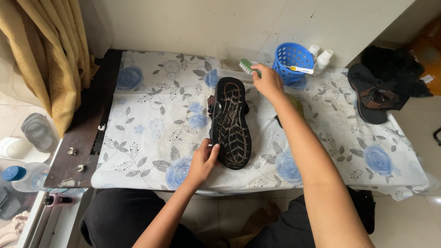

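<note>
The left hand (pixel 202 160) steadies a black sandal (pixel 231 121), sole up, on the floral-covered surface (pixel 151 124), fingers clasping its heel edge. The right hand (pixel 267 81) closes its fingers on a green scrub brush (pixel 248 67) beside the blue basket (pixel 291 60). Scrubbing the tread seems about to start: brush brought bristles-down onto the sole.

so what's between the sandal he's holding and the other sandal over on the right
In the head view, the right forearm crosses that stretch, reaching from the sole-up sandal side toward the brush. Past it, only bare flowered tablecloth lies before the other sandal.
</note>
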